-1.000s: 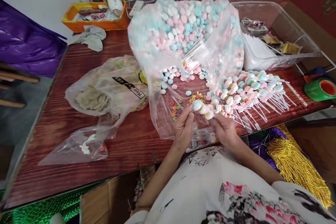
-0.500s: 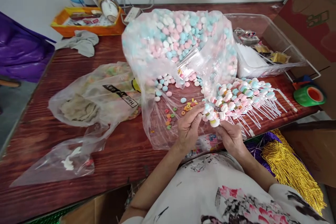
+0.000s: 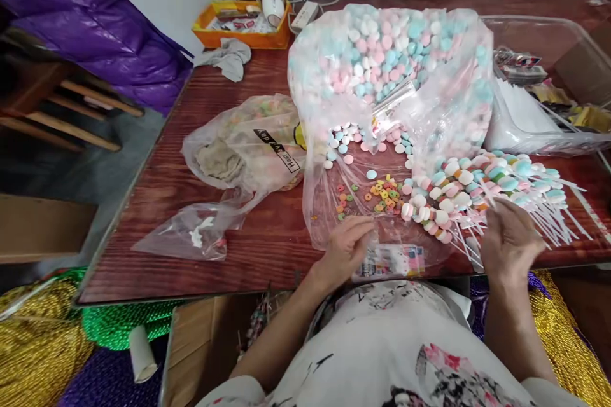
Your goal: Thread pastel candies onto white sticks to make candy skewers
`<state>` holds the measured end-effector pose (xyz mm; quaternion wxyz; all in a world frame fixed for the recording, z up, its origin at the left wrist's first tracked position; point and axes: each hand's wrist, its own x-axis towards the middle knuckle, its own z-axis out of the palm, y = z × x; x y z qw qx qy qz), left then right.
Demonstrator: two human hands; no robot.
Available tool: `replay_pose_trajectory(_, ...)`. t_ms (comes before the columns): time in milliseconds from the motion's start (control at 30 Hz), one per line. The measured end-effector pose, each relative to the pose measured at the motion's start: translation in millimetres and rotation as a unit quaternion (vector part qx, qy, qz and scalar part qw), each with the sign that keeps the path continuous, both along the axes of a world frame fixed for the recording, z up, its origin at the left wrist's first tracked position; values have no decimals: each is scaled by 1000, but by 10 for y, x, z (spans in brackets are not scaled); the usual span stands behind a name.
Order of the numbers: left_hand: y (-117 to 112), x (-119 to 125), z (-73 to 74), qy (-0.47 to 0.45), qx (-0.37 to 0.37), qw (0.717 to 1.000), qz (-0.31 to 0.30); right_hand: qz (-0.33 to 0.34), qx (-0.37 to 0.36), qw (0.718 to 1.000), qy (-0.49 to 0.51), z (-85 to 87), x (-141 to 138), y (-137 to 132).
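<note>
"What has just changed at your dark red wooden table (image 3: 143, 206)?"

"Your hands have parted. Half a second ago they met over one candy-strung stick; now your right hand (image 3: 512, 240), slightly blurred, is at the heap of white sticks strung with pink, white and pale blue sweets (image 3: 506, 183). Its fingers look clamped on a thin white stick (image 3: 485, 193), one end poking out above them."

"And your left hand (image 3: 349, 245)?"

"Curved, at the near part of the clear plastic bag (image 3: 324, 226), just below the small yellow, orange and green rings (image 3: 384, 193). Whether its fingertips pinch the plastic, you cannot tell from here."

"Meaning what for your work?"

"Probably that the strung stick now lies on the heap, to the right of the rings. Nothing strung shows in either hand."
</note>
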<state>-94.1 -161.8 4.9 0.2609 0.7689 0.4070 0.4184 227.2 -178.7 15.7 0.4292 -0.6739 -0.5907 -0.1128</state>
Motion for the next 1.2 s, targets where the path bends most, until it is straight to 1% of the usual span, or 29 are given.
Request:
replay_pose_trajectory(33, 72, -101, 17, 11, -3, 1000, 29, -26, 24, 999, 10, 21, -11, -47)
replay_pose_trajectory(100, 329, -208, 82, 39, -5, 996, 77, -62, 67, 994, 64, 68, -92, -127)
replay_pose_trajectory(133, 500, -202, 119, 64, -4, 994, 88, -62, 83, 988, 110, 85, -169, -157)
replay_pose_trajectory(167, 681, -158, 151, 104, -12, 991, 83, -45, 90, 982, 161, 94, -267, -180)
replay_pose_trajectory(200, 859, -79, 175, 161, -24, 984, 72, -11, 86, 975, 205, 93, -380, -201)
replay_pose_trajectory(233, 1021, 22, 187, 227, -39, 972, 52, 33, 59, 971, 228, 80, -500, -220)
replay_pose_trajectory(300, 1257, 242, 171, 330, -63, 942, 23, 139, -43, 965, 217, 23, -714, -264)
replay_pose_trajectory(333, 1328, 331, 144, 348, -65, 935, 13, 174, -83, 959, 207, -17, -792, -289)
replay_pose_trajectory(400, 1403, 415, 67, 344, -59, 937, 0, 214, -130, 945, 208, -101, -870, -337)
replay_pose_trajectory(433, 1427, 401, 30, 330, -53, 942, -4, 225, -145, 940, 212, -141, -876, -357)
replay_pose_trajectory(500, 1494, 275, -20, 304, -45, 952, 2, 240, -166, 932, 216, -204, -858, -380)
replay_pose_trajectory(567, 1613, 82, -27, 285, -46, 957, 41, 261, -180, 925, 207, -244, -850, -371)
replay_pose_trajectory(600, 1684, -11, -20, 274, -52, 957, 74, 275, -184, 922, 201, -256, -860, -353)
replay_pose_trajectory(633, 1752, -91, -10, 274, -62, 955, 93, 291, -188, 918, 195, -266, -880, -329)
replay_pose_trajectory(667, 1810, -153, -1, 280, -74, 952, 100, 306, -193, 913, 190, -274, -907, -300)
replay_pose_trajectory(700, 1850, -196, 5, 287, -85, 949, 95, 319, -200, 907, 186, -283, -936, -269)
replay_pose_trajectory(767, 1871, -240, 9, 296, -96, 948, 63, 330, -211, 901, 187, -306, -983, -212)
replay_pose_trajectory(867, 1799, -270, 0, 276, -101, 955, 32, 329, -221, 899, 183, -354, -996, -167)
replay_pose_trajectory(933, 1747, -297, -7, 254, -110, 960, 35, 329, -221, 901, 177, -384, -981, -165)
replay_pose_trajectory(1033, 1726, -332, -15, 223, -119, 966, 59, 333, -212, 903, 169, -411, -977, -182)
replay_pose_trajectory(1100, 1734, -333, -24, 241, -111, 962, 61, 338, -201, 904, 166, -421, -998, -193)
replay_pose_trajectory(1200, 1728, -303, -43, 292, -89, 951, 36, 343, -185, 908, 154, -430, -1041, -204)
